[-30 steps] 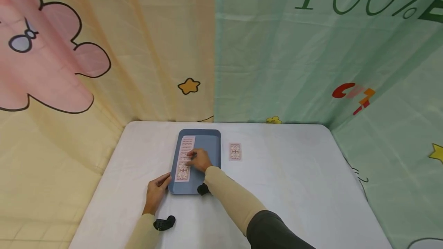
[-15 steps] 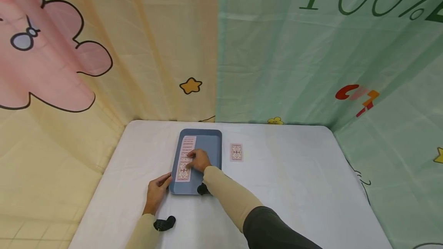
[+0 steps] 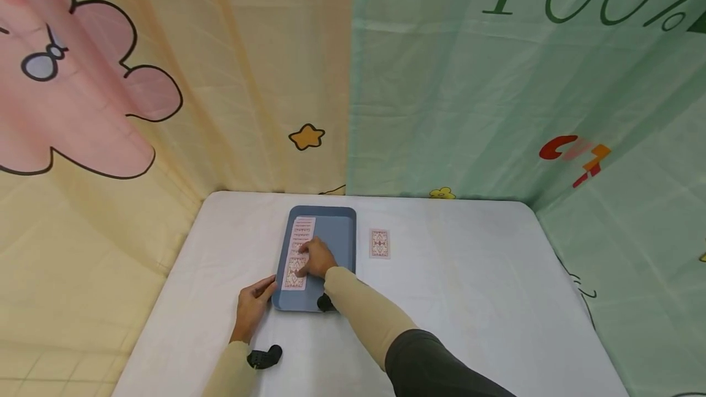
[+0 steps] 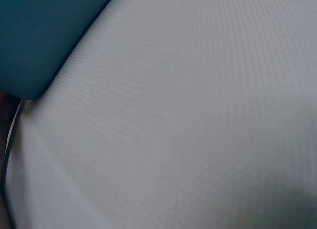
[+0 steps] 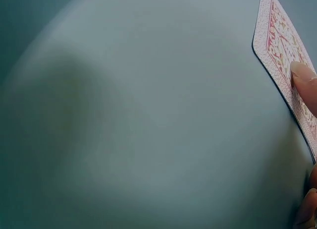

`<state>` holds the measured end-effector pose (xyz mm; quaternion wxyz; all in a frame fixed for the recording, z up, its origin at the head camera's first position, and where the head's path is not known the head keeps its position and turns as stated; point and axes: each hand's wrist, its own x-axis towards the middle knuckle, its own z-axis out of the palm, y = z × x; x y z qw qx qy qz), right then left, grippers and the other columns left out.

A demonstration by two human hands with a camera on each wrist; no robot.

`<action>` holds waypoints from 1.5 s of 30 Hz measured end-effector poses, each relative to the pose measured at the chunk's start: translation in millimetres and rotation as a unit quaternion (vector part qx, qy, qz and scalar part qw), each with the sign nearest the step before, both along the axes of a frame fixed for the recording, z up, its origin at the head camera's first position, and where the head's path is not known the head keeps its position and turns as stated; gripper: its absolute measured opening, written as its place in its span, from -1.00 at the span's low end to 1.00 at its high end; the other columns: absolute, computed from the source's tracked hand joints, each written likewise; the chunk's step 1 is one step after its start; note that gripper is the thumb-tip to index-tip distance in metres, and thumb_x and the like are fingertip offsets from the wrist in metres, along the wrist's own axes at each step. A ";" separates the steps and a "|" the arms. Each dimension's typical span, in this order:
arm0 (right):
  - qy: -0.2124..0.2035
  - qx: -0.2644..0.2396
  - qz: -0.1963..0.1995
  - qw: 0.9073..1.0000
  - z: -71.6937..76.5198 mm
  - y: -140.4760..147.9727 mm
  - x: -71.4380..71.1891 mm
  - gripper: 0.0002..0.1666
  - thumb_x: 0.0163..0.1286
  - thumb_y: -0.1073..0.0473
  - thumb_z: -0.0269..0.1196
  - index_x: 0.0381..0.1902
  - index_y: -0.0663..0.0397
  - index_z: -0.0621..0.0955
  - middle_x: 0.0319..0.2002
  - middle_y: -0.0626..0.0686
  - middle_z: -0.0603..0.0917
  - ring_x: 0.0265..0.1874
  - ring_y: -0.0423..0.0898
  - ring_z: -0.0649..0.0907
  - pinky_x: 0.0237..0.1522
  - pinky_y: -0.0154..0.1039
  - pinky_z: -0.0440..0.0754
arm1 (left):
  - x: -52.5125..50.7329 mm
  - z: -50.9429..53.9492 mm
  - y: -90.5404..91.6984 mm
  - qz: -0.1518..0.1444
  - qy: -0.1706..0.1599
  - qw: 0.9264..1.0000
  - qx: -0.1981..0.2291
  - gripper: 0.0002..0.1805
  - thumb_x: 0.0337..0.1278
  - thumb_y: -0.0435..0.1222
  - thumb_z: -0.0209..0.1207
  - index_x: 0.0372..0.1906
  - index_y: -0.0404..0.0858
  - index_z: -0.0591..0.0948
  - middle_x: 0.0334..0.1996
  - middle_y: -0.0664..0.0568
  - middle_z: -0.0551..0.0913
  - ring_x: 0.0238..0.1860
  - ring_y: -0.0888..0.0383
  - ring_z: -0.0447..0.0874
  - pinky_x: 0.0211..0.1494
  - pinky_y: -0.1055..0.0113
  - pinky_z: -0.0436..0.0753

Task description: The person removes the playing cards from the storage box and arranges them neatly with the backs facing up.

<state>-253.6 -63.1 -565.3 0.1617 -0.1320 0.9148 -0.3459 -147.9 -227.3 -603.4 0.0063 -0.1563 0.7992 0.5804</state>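
Note:
Red-patterned playing cards [image 3: 294, 277] lie face down on the left side of a blue-grey tray [image 3: 343, 225], overlapping in a long column. My right hand [image 3: 318, 258] is over the column, its thumb and index fingertip apart on the cards. In the right wrist view the thumb [image 5: 306, 83] presses the back of a card [image 5: 285, 38], and other fingertips [image 5: 308, 206] are beside its edge, partly out of frame. My left hand [image 3: 254, 305] touches the tray's near left edge with its fingertips. The left wrist view shows the tray corner [image 4: 44, 45] and only a sliver of finger.
One more face-down card [image 3: 379, 244] lies on the white table [image 3: 469, 287], right of the tray. Patterned curtains [image 3: 441, 78] hang behind the table and along its sides.
The head view has shifted slightly. My right thumb and index finger have changed position a little on the cards. The left hand stays at the tray's edge.

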 end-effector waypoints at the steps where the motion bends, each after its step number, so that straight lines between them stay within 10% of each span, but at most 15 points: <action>1: 0.004 0.006 0.004 1.000 0.1 0.2 0.2 -0.42 -0.12 0.19 0.59 -0.08 0.12 0.65 -0.13 0.01 0.49 -0.14 -0.09 0.49 0.11 -0.24 0.46 | 0.3 0.3 0.3 0.000 0.000 1.000 -0.001 -0.61 0.32 -0.29 0.15 0.17 -0.40 0.56 0.16 -0.24 0.56 0.23 -0.10 0.48 0.25 0.06 0.43; 5: 0.017 0.026 0.015 0.999 -0.4 0.5 0.5 -0.45 -0.11 0.15 0.59 -0.11 0.08 0.65 -0.16 -0.02 0.47 -0.13 -0.10 0.48 0.11 -0.27 0.44 | 0.4 0.6 0.6 0.000 0.003 1.000 -0.002 -0.60 0.31 -0.29 0.15 0.16 -0.40 0.56 0.16 -0.24 0.56 0.23 -0.10 0.49 0.24 0.09 0.45; 12: 0.014 0.028 0.012 0.999 -1.7 0.0 0.0 -0.48 -0.10 0.17 0.59 -0.15 0.05 0.62 -0.19 -0.06 0.49 -0.19 -0.14 0.48 0.06 -0.27 0.47 | 0.7 0.3 0.4 0.000 0.004 1.000 -0.004 -0.60 0.30 -0.27 0.16 0.16 -0.39 0.57 0.14 -0.23 0.58 0.18 -0.07 0.52 -0.09 0.69 0.42; 21: -0.002 -0.001 0.008 1.000 -0.7 1.9 -2.0 -0.52 -0.05 0.21 0.56 -0.18 0.03 0.58 -0.26 -0.06 0.58 -0.27 -0.15 0.50 -0.08 -0.26 0.50 | 0.1 0.1 1.5 -0.003 0.005 1.000 -0.004 -0.60 0.31 -0.28 0.16 0.16 -0.38 0.57 0.15 -0.23 0.57 0.20 -0.07 0.51 0.21 0.12 0.48; 34: -0.022 -0.096 -0.033 0.995 -0.1 5.0 -2.3 -0.84 0.18 0.25 0.41 -0.25 0.06 0.69 -0.41 -0.06 0.56 -0.39 -0.19 0.47 -0.33 -0.33 0.47 | 0.7 0.0 -0.2 -0.002 0.006 1.000 -0.016 -0.61 0.30 -0.27 0.16 0.15 -0.38 0.58 0.13 -0.21 0.59 0.19 -0.06 0.52 0.09 0.41 0.52; 45: -0.015 -0.141 -0.055 0.988 13.8 10.9 -1.7 -0.87 0.22 0.29 0.37 -0.25 0.07 0.73 -0.39 -0.05 0.57 -0.39 -0.19 0.47 -0.36 -0.35 0.46 | -0.5 -0.5 0.1 -0.004 0.006 1.000 -0.017 -0.61 0.32 -0.29 0.14 0.16 -0.40 0.57 0.15 -0.24 0.57 0.23 -0.09 0.48 0.23 0.07 0.45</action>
